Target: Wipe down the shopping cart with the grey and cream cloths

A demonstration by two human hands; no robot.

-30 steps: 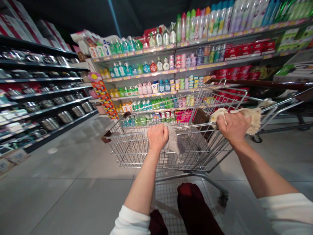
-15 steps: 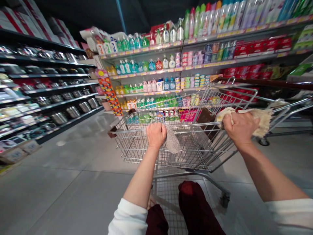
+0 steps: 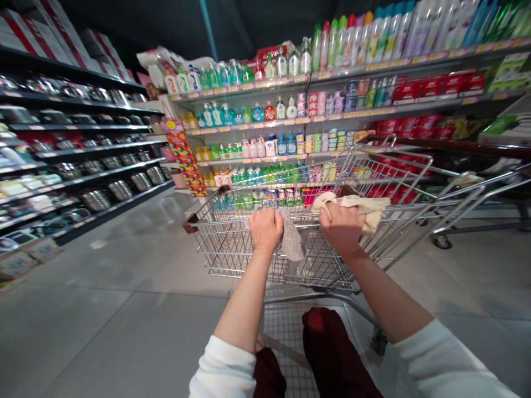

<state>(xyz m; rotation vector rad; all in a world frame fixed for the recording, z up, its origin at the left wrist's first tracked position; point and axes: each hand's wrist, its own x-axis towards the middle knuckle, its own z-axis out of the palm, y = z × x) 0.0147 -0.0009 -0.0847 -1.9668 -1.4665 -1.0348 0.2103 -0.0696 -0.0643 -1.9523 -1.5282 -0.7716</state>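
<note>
A wire shopping cart [image 3: 232, 251] stands side-on in front of me. My left hand [image 3: 266, 229] is closed on its near top rail, with a greyish, textured cloth [image 3: 292, 243] hanging from the hand's right side into the basket. My right hand [image 3: 342, 224] is closed around a cream cloth [image 3: 375, 209] and presses it against the same rail, right of my left hand. Loose ends of the cream cloth stick out on both sides of the fingers. The left fingertips are hidden behind the rail.
Shelves of pump bottles [image 3: 257, 113] and spray cans [image 3: 357, 41] run behind the cart. Steel pots [image 3: 97, 200] fill a rack on the left. Another cart's metal frame [image 3: 468, 202] reaches in from the right. My knees [image 3: 327, 337] are close under the basket, above the tiled floor [image 3: 108, 326].
My right hand has slid left along the rail with the cream cloth, coming nearer my left hand. The left hand keeps its grip in nearly the same place.
</note>
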